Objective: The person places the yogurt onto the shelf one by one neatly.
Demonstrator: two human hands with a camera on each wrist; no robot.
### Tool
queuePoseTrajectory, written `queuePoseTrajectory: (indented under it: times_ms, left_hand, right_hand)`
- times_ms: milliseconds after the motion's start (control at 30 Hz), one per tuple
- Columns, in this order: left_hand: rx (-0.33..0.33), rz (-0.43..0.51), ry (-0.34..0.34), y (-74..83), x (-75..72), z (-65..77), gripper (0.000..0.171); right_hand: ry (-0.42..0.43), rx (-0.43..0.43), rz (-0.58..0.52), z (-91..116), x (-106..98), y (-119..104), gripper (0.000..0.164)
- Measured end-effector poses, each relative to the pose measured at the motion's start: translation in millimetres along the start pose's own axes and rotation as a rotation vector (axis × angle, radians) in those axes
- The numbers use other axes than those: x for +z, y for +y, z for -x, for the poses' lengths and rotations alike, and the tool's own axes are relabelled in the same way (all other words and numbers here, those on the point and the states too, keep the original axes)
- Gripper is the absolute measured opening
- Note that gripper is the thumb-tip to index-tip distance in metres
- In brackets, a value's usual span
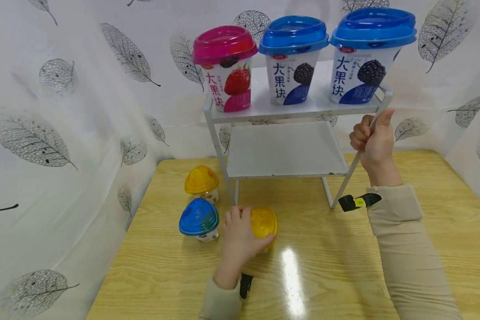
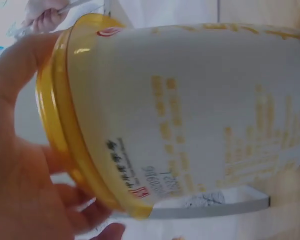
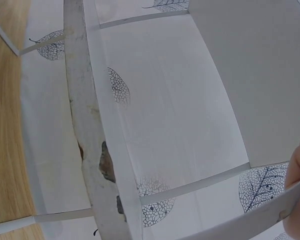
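My left hand [image 1: 240, 235] grips a yogurt cup by its yellow lid [image 1: 264, 223], low in front of the rack. In the left wrist view the white cup wall [image 2: 190, 110] with yellow print fills the middle, and thumb and fingers lie about the lid's edge. Up on the right, my right hand [image 1: 374, 140] holds the right upright of a white two-tier rack [image 1: 288, 149], thumb pointing up. Only part of that hand shows at the right edge of the right wrist view, on the rack's bar [image 3: 260, 212].
On the rack's top stand a pink-lidded cup [image 1: 226, 71] and two blue-lidded cups, one in the middle [image 1: 292, 62], one at right [image 1: 368, 58]. A yellow-lidded cup [image 1: 201, 182] and a blue-lidded cup [image 1: 199, 218] stand left on the wooden table [image 1: 152, 275]. Leaf-patterned cloth hangs behind.
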State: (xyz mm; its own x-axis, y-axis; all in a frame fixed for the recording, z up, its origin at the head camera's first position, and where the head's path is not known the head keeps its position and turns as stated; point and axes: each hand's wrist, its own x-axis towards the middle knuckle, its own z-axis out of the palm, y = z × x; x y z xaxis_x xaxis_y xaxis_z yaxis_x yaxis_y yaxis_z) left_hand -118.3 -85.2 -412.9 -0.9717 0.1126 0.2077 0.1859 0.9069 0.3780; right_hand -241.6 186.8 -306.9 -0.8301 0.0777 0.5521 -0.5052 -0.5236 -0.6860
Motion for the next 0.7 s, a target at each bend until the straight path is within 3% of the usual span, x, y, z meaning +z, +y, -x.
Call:
queuePoseTrajectory:
  times_ms: [200, 333, 500, 700]
  left_hand:
    - [0.15, 0.128, -0.121, -16.4, -13.1, -0.9, 0.069]
    - [0.208, 0.189, -0.174, -26.2, -19.0, 0.3, 0.069]
    - [0.144, 0.202, -0.134, -27.8, -23.2, 2.0, 0.075]
    - [0.065, 0.136, -0.077, -24.7, -18.1, 2.3, 0.084]
  right_hand:
    - [0.003, -0.011, 0.007, -1.0, -0.7, 0.3, 0.053]
    - [0.009, -0.005, 0.011, -1.0, -0.6, -0.2, 0.053]
    - [-0.012, 0.035, -0.098, -0.4, -0.1, -2.1, 0.054]
    - [-0.023, 0.032, -0.098, -0.1, 1.3, -1.2, 0.054]
